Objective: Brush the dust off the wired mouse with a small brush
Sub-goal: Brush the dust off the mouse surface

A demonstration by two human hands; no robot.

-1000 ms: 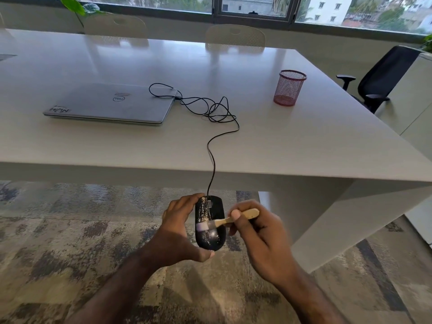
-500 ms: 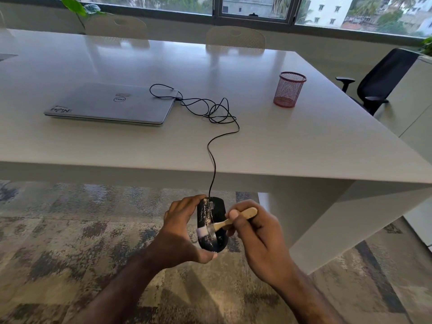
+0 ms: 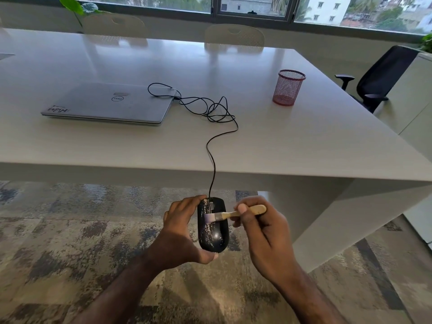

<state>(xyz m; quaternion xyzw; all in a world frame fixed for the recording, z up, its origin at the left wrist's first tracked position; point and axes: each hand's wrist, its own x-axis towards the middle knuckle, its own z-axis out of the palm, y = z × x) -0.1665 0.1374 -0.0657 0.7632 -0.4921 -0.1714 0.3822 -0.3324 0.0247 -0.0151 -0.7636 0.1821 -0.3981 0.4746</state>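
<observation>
A black wired mouse (image 3: 216, 232) with pale dust streaks on its left half hangs in the air in front of the table edge, above the carpet. My left hand (image 3: 181, 232) grips it from the left side, thumb under its rear end. My right hand (image 3: 261, 235) pinches a small brush (image 3: 233, 214) with a light wooden handle. The brush's pale bristles lie across the upper left part of the mouse. The black cable (image 3: 211, 146) runs up over the table edge, tangles in a loose coil and ends at the laptop.
A closed silver laptop (image 3: 109, 102) lies on the white table (image 3: 304, 141) at the left. A red mesh pen cup (image 3: 288, 87) stands at the right. A black office chair (image 3: 378, 76) sits beyond the right corner. Two pale chairs stand behind the table.
The brush has shifted slightly up along the mouse, from its middle to its upper left part. Both hands keep their grips; the mouse stays almost in place.
</observation>
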